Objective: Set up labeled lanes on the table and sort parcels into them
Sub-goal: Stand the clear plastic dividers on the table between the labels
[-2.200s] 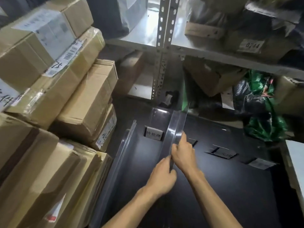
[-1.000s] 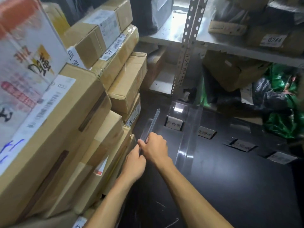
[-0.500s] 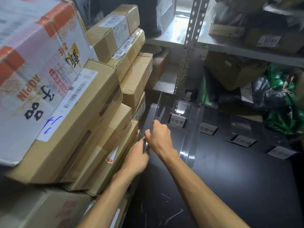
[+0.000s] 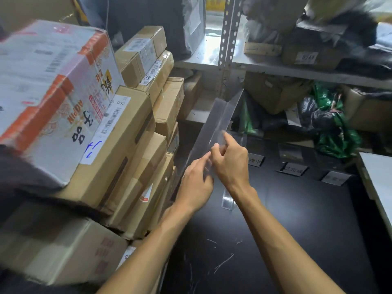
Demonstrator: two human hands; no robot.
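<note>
A clear divider (image 4: pixel 220 117) of stiff, glossy plastic, folded lengthwise into an angled strip, is held in the air at the centre of the frame. Its long axis runs from the hands up and to the right, toward the perforated metal shelf post (image 4: pixel 228 35). The right hand (image 4: pixel 230 162) has its fingers curled round the strip's near part. The left hand (image 4: pixel 196 183), just below it, pinches the lower edge with its fingertips, though blur softens that contact. A second clear strip (image 4: pixel 227 199) lies on the matte black, scratched bench (image 4: pixel 297 219), mostly hidden by the right wrist. Small paper labels (image 4: pixel 293 169) stand in a row right of the hands, their print too blurred to read. Taped cardboard parcels (image 4: pixel 127 132) fill the left of the frame, cut off at its edge.
</note>
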